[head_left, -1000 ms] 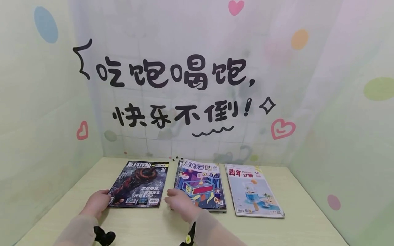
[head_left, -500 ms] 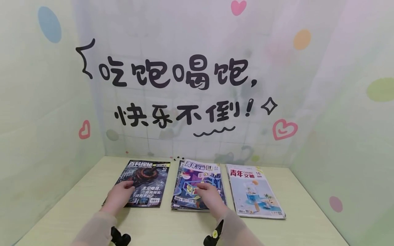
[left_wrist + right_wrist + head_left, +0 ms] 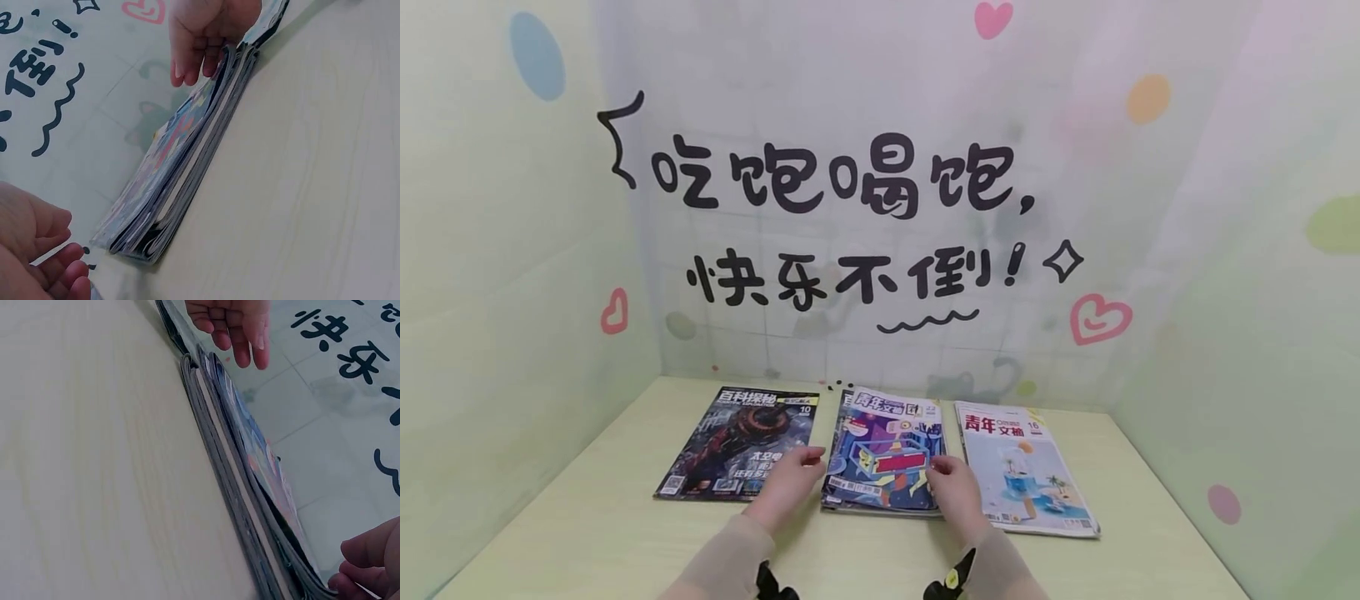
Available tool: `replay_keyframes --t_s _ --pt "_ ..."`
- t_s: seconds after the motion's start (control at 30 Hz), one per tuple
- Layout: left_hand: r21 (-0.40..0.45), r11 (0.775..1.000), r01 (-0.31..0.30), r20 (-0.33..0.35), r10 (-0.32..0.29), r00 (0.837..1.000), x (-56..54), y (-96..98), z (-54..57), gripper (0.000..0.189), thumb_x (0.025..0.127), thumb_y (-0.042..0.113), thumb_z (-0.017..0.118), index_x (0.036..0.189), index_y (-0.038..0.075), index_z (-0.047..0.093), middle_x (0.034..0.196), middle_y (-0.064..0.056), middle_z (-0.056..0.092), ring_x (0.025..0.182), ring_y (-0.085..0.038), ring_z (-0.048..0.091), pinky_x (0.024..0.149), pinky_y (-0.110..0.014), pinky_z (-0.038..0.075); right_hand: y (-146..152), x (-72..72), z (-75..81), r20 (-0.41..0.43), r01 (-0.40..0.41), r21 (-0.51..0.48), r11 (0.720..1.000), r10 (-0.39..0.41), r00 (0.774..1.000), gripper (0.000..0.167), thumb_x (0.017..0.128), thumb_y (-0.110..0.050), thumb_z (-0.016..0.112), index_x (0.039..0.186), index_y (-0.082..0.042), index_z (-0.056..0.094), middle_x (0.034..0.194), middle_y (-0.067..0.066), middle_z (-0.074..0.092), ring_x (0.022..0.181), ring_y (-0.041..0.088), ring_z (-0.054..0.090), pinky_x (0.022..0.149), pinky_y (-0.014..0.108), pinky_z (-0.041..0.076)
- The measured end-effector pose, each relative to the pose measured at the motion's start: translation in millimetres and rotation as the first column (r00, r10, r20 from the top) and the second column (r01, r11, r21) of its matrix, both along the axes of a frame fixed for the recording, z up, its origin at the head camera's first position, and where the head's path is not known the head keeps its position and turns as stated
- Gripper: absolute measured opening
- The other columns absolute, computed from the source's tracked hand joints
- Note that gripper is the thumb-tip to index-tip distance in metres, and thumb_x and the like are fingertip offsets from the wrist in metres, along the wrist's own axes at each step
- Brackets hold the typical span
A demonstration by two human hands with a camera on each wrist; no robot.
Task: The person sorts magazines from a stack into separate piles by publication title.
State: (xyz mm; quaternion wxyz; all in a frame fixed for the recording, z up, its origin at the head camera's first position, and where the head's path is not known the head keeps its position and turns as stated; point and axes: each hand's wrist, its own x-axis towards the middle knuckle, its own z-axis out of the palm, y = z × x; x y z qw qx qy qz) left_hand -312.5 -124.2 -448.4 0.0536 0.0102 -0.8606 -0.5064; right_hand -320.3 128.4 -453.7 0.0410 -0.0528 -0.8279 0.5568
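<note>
A small stack of magazines (image 3: 880, 442), topped by a purple cover with a boxy cartoon figure, lies mid-table. My left hand (image 3: 792, 485) is by its left side, loosely bent, covering the lower right corner of a dark magazine (image 3: 752, 421). The left wrist view shows the left hand (image 3: 40, 250) a little apart from the stack (image 3: 175, 169). At the stack's right side is my right hand (image 3: 957, 493), its fingers relaxed. In the right wrist view the right hand (image 3: 372, 559) has fingertips at the stack's edge (image 3: 228, 469); firm contact is unclear.
To the right lies a pale magazine (image 3: 1022, 475) with an ice-lolly picture, possibly with more beneath it. The pale wooden table (image 3: 850, 562) meets a printed back wall (image 3: 880, 350) and side walls on both sides.
Both hands have moved right. The left hand has gone across the dark magazine to the stack's left side; the right hand has passed over the stack to its right side.
</note>
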Motion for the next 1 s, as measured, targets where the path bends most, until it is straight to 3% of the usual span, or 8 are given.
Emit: replay_keyframes --t_s 0.23,0.5,0.73,1.0 --pt "-0.060 0.997 -0.052 -0.027 0.050 0.998 -3.9 31.0 -6.8 0.047 0.089 0.011 0.060 0.130 -0.009 0.053 0.129 -0.032 0.049 0.122 -0.048 0.042 0.102 -0.057 0.036 8 -2.5 -11.3 -0.029 0.071 0.117 0.991 -0.068 0.997 0.040 0.088 -0.013 0.067 0.123 0.007 0.061 0.115 0.019 0.060 0.106 0.032 0.055 0.092 0.049 0.048" --pt "-0.159 0.983 -0.088 -0.030 0.085 0.996 -8.3 37.0 -17.1 0.049 0.087 0.010 0.063 0.129 -0.012 0.052 0.125 -0.031 0.050 0.117 -0.048 0.045 0.100 -0.057 0.037 9 -3.1 -14.8 -0.023 0.054 0.199 0.978 -0.051 0.998 0.045 0.082 -0.011 0.073 0.122 0.008 0.061 0.121 0.025 0.060 0.115 0.039 0.053 0.097 0.052 0.043" --pt "-0.120 0.988 -0.102 -0.007 0.101 0.995 -9.0 35.2 -18.2 0.051 0.083 0.008 0.066 0.130 -0.009 0.053 0.128 -0.034 0.047 0.121 -0.049 0.042 0.102 -0.057 0.036 9 -5.3 -13.2 0.025 0.034 0.210 0.977 -0.040 0.999 0.043 0.084 -0.011 0.072 0.123 0.006 0.062 0.124 0.025 0.056 0.115 0.038 0.052 0.096 0.052 0.045" --pt "-0.061 0.990 -0.129 0.013 0.130 0.991 -9.3 37.2 -11.9 0.052 0.078 0.004 0.063 0.128 -0.008 0.056 0.130 -0.035 0.046 0.121 -0.048 0.042 0.101 -0.056 0.037 10 -7.0 -11.1 0.085 0.041 0.186 0.982 -0.058 0.995 0.042 0.085 -0.010 0.071 0.124 0.004 0.062 0.122 0.021 0.053 0.112 0.035 0.049 0.098 0.054 0.042"
